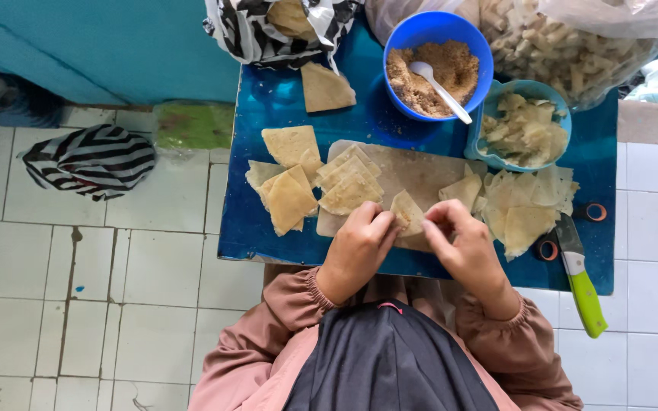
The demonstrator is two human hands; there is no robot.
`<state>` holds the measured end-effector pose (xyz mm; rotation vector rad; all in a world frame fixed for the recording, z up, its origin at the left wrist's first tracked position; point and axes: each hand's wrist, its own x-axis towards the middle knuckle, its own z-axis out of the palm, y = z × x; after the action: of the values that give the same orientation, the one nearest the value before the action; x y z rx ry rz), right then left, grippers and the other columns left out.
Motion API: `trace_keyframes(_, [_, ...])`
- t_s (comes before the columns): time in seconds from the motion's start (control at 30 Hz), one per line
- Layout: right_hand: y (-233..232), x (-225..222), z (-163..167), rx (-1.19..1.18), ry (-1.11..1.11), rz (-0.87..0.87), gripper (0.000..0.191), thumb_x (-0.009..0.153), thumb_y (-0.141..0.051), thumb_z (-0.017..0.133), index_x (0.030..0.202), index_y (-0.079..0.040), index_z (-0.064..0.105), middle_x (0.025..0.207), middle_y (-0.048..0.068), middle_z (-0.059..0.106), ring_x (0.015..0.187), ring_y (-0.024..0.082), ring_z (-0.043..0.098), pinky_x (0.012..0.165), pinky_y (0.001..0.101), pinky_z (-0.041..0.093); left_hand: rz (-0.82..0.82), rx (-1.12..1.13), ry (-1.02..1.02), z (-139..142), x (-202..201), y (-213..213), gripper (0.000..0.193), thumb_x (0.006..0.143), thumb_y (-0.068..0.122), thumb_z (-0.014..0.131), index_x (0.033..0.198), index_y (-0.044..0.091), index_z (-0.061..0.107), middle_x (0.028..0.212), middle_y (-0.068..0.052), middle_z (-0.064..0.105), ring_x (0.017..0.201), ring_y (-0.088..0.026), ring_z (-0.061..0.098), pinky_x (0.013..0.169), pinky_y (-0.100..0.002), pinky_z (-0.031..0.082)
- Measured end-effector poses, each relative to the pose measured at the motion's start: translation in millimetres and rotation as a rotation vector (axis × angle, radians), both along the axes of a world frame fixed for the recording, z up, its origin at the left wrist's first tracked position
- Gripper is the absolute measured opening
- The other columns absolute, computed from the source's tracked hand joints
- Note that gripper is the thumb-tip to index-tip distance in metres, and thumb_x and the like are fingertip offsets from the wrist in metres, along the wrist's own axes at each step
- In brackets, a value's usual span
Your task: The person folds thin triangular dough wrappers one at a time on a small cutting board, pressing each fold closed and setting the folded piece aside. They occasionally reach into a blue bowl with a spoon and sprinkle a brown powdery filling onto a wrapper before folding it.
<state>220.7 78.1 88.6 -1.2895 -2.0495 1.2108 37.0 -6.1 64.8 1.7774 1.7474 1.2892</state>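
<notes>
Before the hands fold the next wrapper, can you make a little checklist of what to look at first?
1. Both hands on the wrapper: ok, left hand and right hand pinch the thin wrapper.
2. Wrapper over the cutting board: ok.
3. Filling ready: ok, blue bowl holds brown crumbs and a white spoon.
4. More wrappers near: ok, stack beside the right hand.
5. Knife out of the way: ok, apart from the hands, handle overhanging the table edge.
6. Wrapper sealed: cannot tell.
</notes>
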Motion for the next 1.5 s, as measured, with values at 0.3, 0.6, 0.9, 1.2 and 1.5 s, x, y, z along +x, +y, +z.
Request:
trace_keyframes(0.3, [5.0, -16.2, -16.3, 0.197, 0.053, 0.061, 0.025, 0.086, 0.0, 0.075, 0.109, -0.003, 0.065, 0.091, 0.006, 0.069, 0.081, 0.017, 0.066, 0.072, 0.0296, 0.052, -0.008, 0.015, -0.019, -0.1, -2.8, 3.8, 0.014, 0.094, 0.007, 0.069, 0.107, 0.003, 0.065, 0.102, -0.015, 0.058, 0.095, -0.036, 0.063, 0.081, -0.042, 0.052])
trace_keyframes(0.6, [-2.0, -11.9, 10.3, 0.678, -0.136, 0.346, 0.02, 0.081, -0.005, 0.075, 0.1, -0.004, 0.07, 0.097, 0.012, 0.065, 0.093, 0.033, 0.061, 0.081, 0.0432, 0.048, -0.083, 0.053, 0.13, 3.5, -13.6, 7.7, 0.015, 0.089, 0.004, 0.068, 0.103, 0.007, 0.064, 0.107, -0.01, 0.06, 0.098, -0.029, 0.065, 0.081, -0.037, 0.055])
trace_keyframes(0.9, [-5.7, -18.9, -13.4, 0.552, -0.075, 0.087, 0.009, 0.086, -0.008, 0.076, 0.091, -0.005, 0.069, 0.095, 0.011, 0.065, 0.091, 0.034, 0.06, 0.08, 0.0413, 0.047, -0.259, 0.135, 0.285, 6.2, -35.4, 11.3, 0.021, 0.085, 0.013, 0.072, 0.105, 0.007, 0.066, 0.108, -0.009, 0.061, 0.095, -0.027, 0.062, 0.082, -0.038, 0.052])
trace_keyframes(1.2, [-1.6, -18.4, -20.0, 0.55, -0.08, 0.1, 0.012, 0.083, -0.007, 0.077, 0.09, -0.005, 0.068, 0.093, 0.011, 0.065, 0.089, 0.034, 0.06, 0.081, 0.0437, 0.046, -0.16, 0.005, 0.17, -3.6, -22.3, 23.9, 0.011, 0.089, 0.012, 0.071, 0.097, 0.01, 0.065, 0.091, -0.007, 0.058, 0.088, -0.027, 0.061, 0.076, -0.039, 0.052])
trace_keyframes(1.5, [0.4, -15.5, -9.2, 0.627, -0.062, 0.229, 0.015, 0.083, -0.007, 0.075, 0.096, -0.005, 0.068, 0.096, 0.012, 0.065, 0.09, 0.035, 0.059, 0.082, 0.0441, 0.046, -0.234, 0.105, 0.34, 0.4, -37.3, 26.3, 0.014, 0.085, 0.015, 0.073, 0.095, 0.01, 0.065, 0.095, -0.007, 0.06, 0.088, -0.026, 0.061, 0.076, -0.038, 0.051])
